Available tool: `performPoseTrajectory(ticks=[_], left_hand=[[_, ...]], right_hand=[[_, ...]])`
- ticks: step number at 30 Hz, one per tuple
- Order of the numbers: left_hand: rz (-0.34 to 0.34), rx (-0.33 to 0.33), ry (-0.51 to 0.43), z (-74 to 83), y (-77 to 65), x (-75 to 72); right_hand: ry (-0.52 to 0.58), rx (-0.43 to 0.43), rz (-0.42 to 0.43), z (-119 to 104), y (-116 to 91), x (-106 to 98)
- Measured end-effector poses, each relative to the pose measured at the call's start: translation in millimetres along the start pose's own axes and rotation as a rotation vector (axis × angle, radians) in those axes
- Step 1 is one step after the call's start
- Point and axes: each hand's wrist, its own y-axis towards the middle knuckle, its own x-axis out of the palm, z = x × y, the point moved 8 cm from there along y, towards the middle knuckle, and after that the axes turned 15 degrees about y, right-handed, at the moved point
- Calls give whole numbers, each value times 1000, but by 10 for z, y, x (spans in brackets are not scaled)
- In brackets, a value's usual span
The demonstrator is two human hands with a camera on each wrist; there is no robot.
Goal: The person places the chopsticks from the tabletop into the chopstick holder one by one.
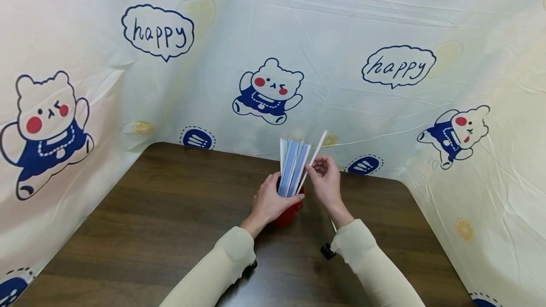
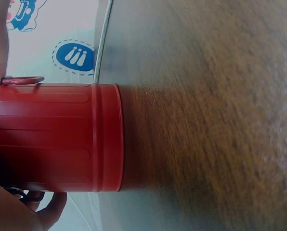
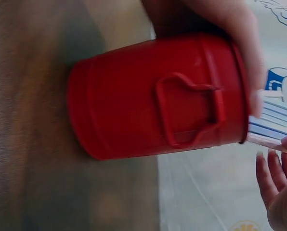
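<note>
A small red metal bucket (image 1: pixel 289 217) stands on the table, its ribbed side (image 2: pixel 52 137) large in the left wrist view. A wire handle (image 3: pixel 164 113) shows on its side in the right wrist view. From its mouth rises a bundle of thin blue and white sticks (image 1: pixel 292 162). My left hand (image 1: pixel 272 199) grips the bucket at its rim, the thumb lying across the front below the sticks. On the bundle's right side, my right hand (image 1: pixel 327 181) pinches one white stick (image 1: pixel 319 148) between thumb and fingers. That stick leans right, its lower end among the others at the bucket.
The brown wooden table (image 1: pixel 170 221) lies under both arms. Behind it hangs a pale printed curtain (image 1: pixel 332 22) with bear drawings, close to the table's far edge. A small black object (image 1: pixel 327 251) is beside my right cuff.
</note>
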Motion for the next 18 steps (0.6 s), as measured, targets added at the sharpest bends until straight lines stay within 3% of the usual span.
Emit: performPoseTrajectory(ticks=[9,14,18], left_hand=[[10,10,8,24,-4,-32],[8,9,5,19,-10,-30],[5,4,-7,15,-7,-20]], right_hand=[[-283,161,-168,222,-163,78],[-326,236,-211,261,-155,1],[-345,235,-200,215,-89,-118]])
